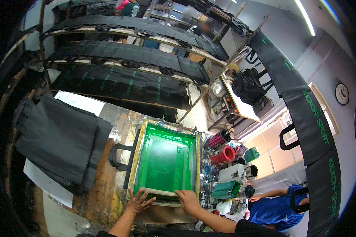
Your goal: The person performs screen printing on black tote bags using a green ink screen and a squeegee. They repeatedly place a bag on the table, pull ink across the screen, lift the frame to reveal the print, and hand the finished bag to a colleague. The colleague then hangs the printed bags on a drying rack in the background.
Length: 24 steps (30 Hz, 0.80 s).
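A screen-printing frame (198, 166) with a worn yellowish rim lies on the worktable in front of me, its mesh (162, 158) covered in wet green ink. A pale squeegee (160, 192) lies across the frame's near end. My right hand (190, 202) has its fingers curled over the squeegee's right end. My left hand (139, 201) is spread at the near left corner, its fingertips by the squeegee's left end; whether they touch it I cannot tell. From under the frame's left side sticks a black bag handle (114, 157).
A stack of black bags (61, 138) lies to the left. Racks of printed black bags (122, 51) stand beyond the table. Ink containers, one red (224, 154) and one green (225, 190), crowd the right side. A person in blue (277, 209) is at right, beside hanging printed bags (314, 118).
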Tool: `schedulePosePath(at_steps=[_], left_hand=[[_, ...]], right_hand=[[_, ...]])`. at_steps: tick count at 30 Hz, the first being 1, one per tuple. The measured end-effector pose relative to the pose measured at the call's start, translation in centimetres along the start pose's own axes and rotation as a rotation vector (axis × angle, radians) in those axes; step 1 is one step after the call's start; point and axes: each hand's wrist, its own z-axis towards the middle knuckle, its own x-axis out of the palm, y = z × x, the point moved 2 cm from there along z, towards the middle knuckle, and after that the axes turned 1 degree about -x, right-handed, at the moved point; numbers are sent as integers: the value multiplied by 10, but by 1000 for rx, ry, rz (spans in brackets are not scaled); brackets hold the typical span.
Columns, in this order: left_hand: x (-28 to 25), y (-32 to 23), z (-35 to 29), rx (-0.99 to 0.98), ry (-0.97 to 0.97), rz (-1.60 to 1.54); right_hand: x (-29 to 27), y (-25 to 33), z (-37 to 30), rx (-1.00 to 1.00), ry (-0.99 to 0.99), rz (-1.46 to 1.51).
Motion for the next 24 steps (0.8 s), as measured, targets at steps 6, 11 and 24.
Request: schedulePosePath(at_steps=[6,11,24], left_hand=[[-37,-4,30,42,-119,71],[-94,1,82,104,-187,149],[-281,35,351,141,-168,15]], right_hand=[[-26,15,2,4,-98,-145],[-68,33,7,53,-205,-200],[-264,54,103,24,-797,-444]])
